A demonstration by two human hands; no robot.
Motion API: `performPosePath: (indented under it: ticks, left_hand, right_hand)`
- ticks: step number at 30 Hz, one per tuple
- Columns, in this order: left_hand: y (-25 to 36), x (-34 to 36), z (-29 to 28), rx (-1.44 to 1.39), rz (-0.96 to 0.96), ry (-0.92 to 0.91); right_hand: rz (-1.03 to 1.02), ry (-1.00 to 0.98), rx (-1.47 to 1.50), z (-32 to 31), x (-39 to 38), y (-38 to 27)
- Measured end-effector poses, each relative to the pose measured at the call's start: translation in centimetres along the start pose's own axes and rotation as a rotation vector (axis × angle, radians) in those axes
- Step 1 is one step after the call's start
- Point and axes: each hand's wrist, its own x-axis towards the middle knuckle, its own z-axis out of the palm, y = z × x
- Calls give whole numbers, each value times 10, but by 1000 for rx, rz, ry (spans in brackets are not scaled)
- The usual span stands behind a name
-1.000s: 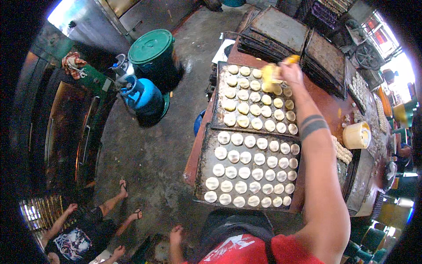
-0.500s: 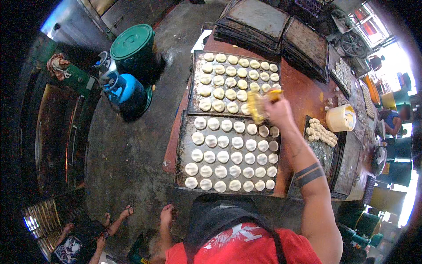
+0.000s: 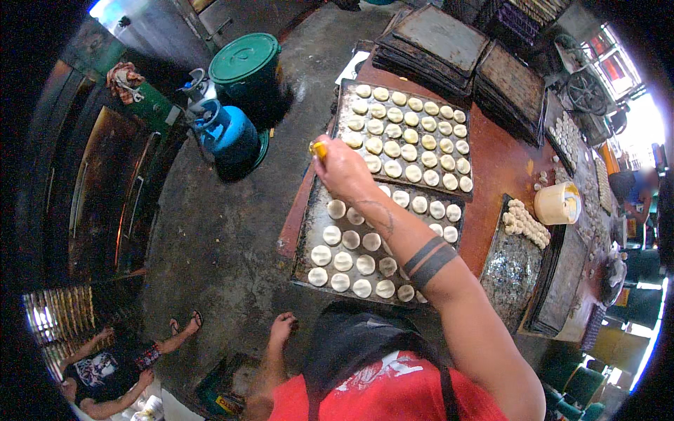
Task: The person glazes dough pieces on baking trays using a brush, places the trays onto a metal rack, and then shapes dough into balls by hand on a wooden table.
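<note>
My right hand (image 3: 340,168) grips a yellow-handled tool (image 3: 319,149), likely a brush, its head hidden, at the left side where two dark baking trays meet. The upper tray (image 3: 465,140) holds rows of pale yellow, glossy dough rounds (image 3: 411,136). The lower tray (image 3: 309,259) holds rows of whiter, flattened rounds (image 3: 365,264), partly covered by my right forearm. My left hand (image 3: 283,326) hangs below the lower tray's front edge, fingers curled, with nothing visible in it.
Tray stacks (image 3: 435,38) stand at the back. A tub (image 3: 554,203) and tray of dough balls (image 3: 526,224) sit right. Gas cylinders (image 3: 228,133) and a lidded green bin (image 3: 242,59) stand left. A seated person (image 3: 105,372) is lower left; another person (image 3: 635,193) is far right.
My right hand with the yellow tool has swept from the right side of the upper tray across to its lower left. My view has shifted; the left hand still hangs low.
</note>
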Motion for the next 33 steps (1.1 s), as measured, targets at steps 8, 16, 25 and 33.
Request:
performPosePath:
  ticks: [8, 16, 25, 33]
  left_hand:
    - [-108, -25, -22, -175, 53, 53]
    - [-63, -22, -13, -11, 8, 89]
    - [-36, 10, -10, -237, -90, 73]
    - [-33, 0, -4, -88, -109, -2]
  right_hand:
    - [550, 245, -315, -165, -100, 110]
    - [-69, 82, -304, -5, -96, 11]
    - [432, 287, 142, -121, -166, 97]
    - [141, -76, -480, -48, -159, 36]
